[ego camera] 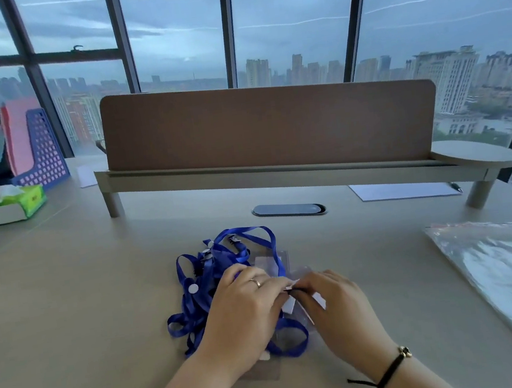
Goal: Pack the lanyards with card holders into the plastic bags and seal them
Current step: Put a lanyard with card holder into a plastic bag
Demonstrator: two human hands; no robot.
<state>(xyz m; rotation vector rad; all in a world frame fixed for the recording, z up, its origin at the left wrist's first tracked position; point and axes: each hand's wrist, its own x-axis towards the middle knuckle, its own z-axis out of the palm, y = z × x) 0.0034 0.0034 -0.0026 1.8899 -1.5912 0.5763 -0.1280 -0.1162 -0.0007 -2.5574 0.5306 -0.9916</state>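
A tangle of blue lanyards [206,273] with metal clips and clear card holders [272,260] lies on the desk in front of me. My left hand [246,316] rests on the pile, its fingertips pinching a clear card holder [289,305] at the pile's right side. My right hand [335,309] pinches the same card holder from the right, fingers curled. The two hands meet at its top edge. A stack of clear plastic bags [507,280] with red seal strips lies at the right of the desk, apart from both hands.
A brown divider on a low shelf [269,128] crosses the desk behind the pile. A cable port [288,211] sits under it, a sheet of paper [404,191] to its right. A tissue box [13,205] and blue file rack [42,154] stand far left.
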